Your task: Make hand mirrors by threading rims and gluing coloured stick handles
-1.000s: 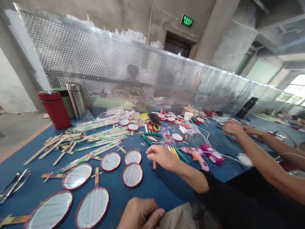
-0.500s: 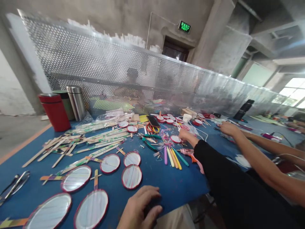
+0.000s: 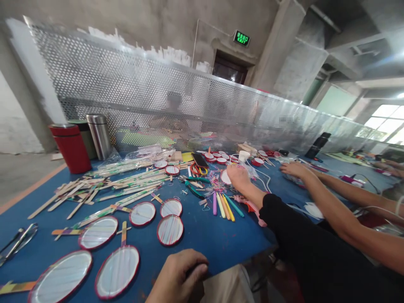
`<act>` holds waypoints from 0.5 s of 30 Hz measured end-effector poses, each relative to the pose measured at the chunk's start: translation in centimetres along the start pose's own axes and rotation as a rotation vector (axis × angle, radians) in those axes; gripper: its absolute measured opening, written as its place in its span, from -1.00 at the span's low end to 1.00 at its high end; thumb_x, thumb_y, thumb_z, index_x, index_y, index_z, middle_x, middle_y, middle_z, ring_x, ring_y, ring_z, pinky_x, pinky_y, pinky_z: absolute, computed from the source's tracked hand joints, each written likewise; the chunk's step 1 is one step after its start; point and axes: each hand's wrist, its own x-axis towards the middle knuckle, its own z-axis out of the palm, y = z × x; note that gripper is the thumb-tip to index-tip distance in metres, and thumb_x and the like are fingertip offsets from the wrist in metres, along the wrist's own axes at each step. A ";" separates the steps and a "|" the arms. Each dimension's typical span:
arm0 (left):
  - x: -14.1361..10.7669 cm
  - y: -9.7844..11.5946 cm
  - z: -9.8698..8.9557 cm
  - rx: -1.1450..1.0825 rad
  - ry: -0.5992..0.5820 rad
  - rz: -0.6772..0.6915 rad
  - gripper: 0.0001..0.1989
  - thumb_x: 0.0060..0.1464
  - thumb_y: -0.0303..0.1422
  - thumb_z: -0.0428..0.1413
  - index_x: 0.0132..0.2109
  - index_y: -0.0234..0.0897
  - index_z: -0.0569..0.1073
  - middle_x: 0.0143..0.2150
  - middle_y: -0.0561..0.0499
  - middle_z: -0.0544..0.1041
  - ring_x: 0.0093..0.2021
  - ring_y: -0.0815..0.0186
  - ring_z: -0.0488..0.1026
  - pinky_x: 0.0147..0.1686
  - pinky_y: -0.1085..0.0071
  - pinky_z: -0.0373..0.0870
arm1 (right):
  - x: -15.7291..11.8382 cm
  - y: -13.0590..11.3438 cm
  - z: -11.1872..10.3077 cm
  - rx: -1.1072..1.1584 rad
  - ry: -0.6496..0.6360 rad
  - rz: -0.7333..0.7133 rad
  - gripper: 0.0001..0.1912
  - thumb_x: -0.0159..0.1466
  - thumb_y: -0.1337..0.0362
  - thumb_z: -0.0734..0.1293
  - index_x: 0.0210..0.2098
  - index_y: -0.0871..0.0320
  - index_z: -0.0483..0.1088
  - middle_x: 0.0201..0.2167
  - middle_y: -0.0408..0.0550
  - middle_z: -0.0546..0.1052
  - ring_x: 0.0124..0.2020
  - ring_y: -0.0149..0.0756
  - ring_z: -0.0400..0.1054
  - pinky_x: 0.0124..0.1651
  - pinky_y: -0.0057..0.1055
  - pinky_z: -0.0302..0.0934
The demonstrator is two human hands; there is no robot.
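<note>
I had my right arm stretched forward and inward over the blue table (image 3: 227,244), the black sleeve (image 3: 303,240) running up from the lower right corner and ending just above the wrist. My right hand (image 3: 239,176) was bent over low at the end of it, back of the hand upward and fingertips turned down and away, right at the edge of a small white disc (image 3: 225,177) with a reddish rim that lay by a scatter of thin coloured loops (image 3: 217,184). My fingers were hidden behind the hand, so I cannot tell whether they were pinched on that disc or merely beside it. Below my forearm lay the pink glue gun (image 3: 260,219), partly covered by my cuff, and to its left a row of coloured sticks (image 3: 225,206), with the green-handled pliers (image 3: 194,190) beyond them. My left hand (image 3: 179,271) was near the table's front edge, knuckles up, fingers curled inward and thumb tucked close under the forefinger; I cannot tell whether anything was inside the curl. The nearest round paddle (image 3: 170,230) lay ahead of it, apart from my knuckles.
</note>
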 end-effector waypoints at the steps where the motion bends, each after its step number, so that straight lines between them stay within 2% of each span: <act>1: 0.0 0.0 0.1 -0.028 0.014 -0.038 -0.80 0.14 -0.30 0.07 -0.29 -0.18 0.59 -0.35 -0.02 0.64 -0.33 0.30 0.56 -0.31 0.56 0.40 | -0.3 -0.1 -0.4 0.008 0.020 -0.005 -0.66 0.33 0.20 0.30 0.04 0.24 0.33 0.01 0.07 0.42 -0.06 -0.18 0.38 -0.03 -0.14 0.31; 3: 0.0 -0.1 0.4 -0.130 0.055 -0.149 -0.78 0.14 -0.25 0.05 -0.28 -0.21 0.57 -0.39 -0.02 0.63 -0.37 0.30 0.55 -0.37 0.55 0.41 | -1.0 -0.4 -1.3 0.033 0.048 -0.017 -0.73 0.34 0.29 0.27 -0.03 0.31 0.36 -0.06 0.13 0.46 -0.09 -0.17 0.39 -0.07 -0.20 0.29; 5: 0.0 -0.2 0.9 -0.292 0.121 -0.294 -0.73 0.13 -0.17 0.03 -0.19 -0.23 0.51 -0.43 -0.01 0.60 -0.50 0.33 0.53 -0.55 0.55 0.37 | -2.3 -1.1 -1.9 0.077 0.056 -0.049 -0.81 0.31 0.40 0.23 -0.14 0.36 0.40 -0.18 0.18 0.51 -0.16 -0.17 0.41 -0.16 -0.30 0.25; 7: 0.1 -0.2 1.3 -0.419 0.180 -0.385 -0.62 0.09 -0.07 0.03 -0.08 -0.23 0.42 -0.41 0.00 0.58 -0.61 0.36 0.49 -0.70 0.57 0.27 | -4.5 -2.2 -2.1 0.141 0.035 -0.115 -0.86 0.26 0.44 0.22 -0.26 0.30 0.42 -0.31 0.10 0.54 -0.26 -0.23 0.41 -0.26 -0.40 0.18; 9: 0.2 -0.1 1.5 -0.478 0.237 -0.422 -0.52 0.06 0.01 0.02 0.01 -0.21 0.32 -0.37 -0.01 0.58 -0.70 0.38 0.43 -0.81 0.58 0.14 | -7.6 -3.5 -1.8 0.221 -0.015 -0.219 -0.90 0.20 0.42 0.26 -0.34 0.21 0.42 -0.41 -0.08 0.54 -0.37 -0.35 0.39 -0.35 -0.49 0.12; 11: 0.4 0.1 1.6 -0.479 0.293 -0.426 -0.49 0.06 0.02 0.01 0.04 -0.20 0.26 -0.39 0.01 0.57 -0.77 0.41 0.36 -0.86 0.59 0.02 | -10.9 -4.8 -1.4 0.288 -0.055 -0.304 -0.92 0.17 0.43 0.28 -0.39 0.18 0.41 -0.45 -0.15 0.53 -0.41 -0.41 0.37 -0.37 -0.54 0.09; 13: 0.5 0.2 1.6 -0.453 0.323 -0.434 -0.55 0.07 0.00 0.01 -0.02 -0.21 0.28 -0.49 0.08 0.52 -0.82 0.44 0.27 -0.86 0.58 -0.04 | -13.6 -5.7 -0.9 0.332 -0.089 -0.350 -0.92 0.13 0.44 0.29 -0.41 0.18 0.41 -0.48 -0.18 0.52 -0.44 -0.44 0.35 -0.41 -0.56 0.08; 15: 0.7 0.2 1.7 -0.414 0.332 -0.447 -0.64 0.07 -0.04 0.01 -0.13 -0.20 0.33 -0.61 0.17 0.42 -0.85 0.46 0.18 -0.85 0.57 -0.07 | -14.9 -5.9 -0.7 0.412 -0.148 -0.375 -0.92 0.12 0.46 0.30 -0.42 0.19 0.41 -0.52 -0.18 0.51 -0.48 -0.45 0.35 -0.45 -0.57 0.06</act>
